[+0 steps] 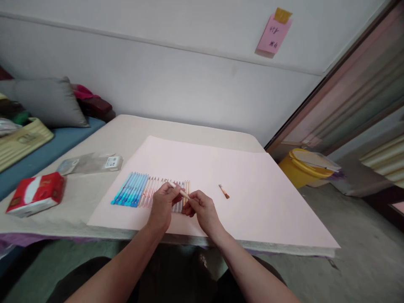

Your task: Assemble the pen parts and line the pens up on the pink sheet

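A row of pens (139, 193) lies side by side on a large pale pink sheet (252, 198); the left ones are blue, the middle ones pink, the right ones orange. My left hand (164, 204) and my right hand (202, 208) meet over the right end of the row. Both pinch one thin pale pen (180, 192), held slanted between them. A small orange pen cap (224, 192) lies alone on the sheet to the right of my hands.
The sheet covers a beige table (132, 130). A red tissue pack (36, 193) and a clear plastic package (91, 163) lie at its left. A grey cushion (47, 101) sits on a blue seat beyond. A yellow bin (299, 168) stands on the floor at right.
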Motion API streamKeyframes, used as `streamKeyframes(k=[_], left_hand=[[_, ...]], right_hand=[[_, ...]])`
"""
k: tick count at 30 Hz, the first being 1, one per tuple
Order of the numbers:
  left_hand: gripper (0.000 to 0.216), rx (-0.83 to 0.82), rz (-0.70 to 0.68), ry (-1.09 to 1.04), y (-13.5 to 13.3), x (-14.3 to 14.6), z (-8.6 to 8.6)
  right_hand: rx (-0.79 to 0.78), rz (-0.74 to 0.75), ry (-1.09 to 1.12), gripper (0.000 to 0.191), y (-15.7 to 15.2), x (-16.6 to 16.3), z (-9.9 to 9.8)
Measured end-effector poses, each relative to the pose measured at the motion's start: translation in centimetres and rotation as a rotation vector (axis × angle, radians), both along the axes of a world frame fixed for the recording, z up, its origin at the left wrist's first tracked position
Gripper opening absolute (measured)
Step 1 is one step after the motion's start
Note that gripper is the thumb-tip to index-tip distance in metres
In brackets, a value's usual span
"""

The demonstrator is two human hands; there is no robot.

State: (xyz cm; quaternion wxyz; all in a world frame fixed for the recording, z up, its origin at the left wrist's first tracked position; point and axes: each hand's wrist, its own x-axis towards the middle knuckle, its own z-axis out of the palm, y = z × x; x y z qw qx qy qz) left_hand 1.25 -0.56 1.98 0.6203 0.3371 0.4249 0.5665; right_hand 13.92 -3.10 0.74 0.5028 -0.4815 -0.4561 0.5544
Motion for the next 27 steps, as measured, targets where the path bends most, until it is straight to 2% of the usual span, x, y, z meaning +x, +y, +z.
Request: streamKeyframes(k=[7,13,17,23,27], left_hand=[[0.023,-0.008,0.079,0.054,0.4,-0.3,0.4],[0.025,-0.017,-0.026,0.052,0.0,0.0,-0.4],[0.027,-0.084,-0.099,-0.01,-0.3,0.2,-0.9],[0.023,-0.137,-0.122,-0.042,-0.2,0.2,-1.1],[0.02,-0.156,-0.131,-0.086,0.0,0.1,-1.4]], right_hand=[[-0.071,0.051,0.083,0.017,0.1,-0.2,0.1],[-0.049,0.02,0.097,0.019,0.0,-0.2,-0.1],[-0.002,0.055,0.036,0.015,0.0,-0.2,-0.5],[0.048,0.074,-0.174,0.007,0.3,0.4,-1.3],[0.054,0.105,-0.195,0.007,0.4,0.6,-1.5]])
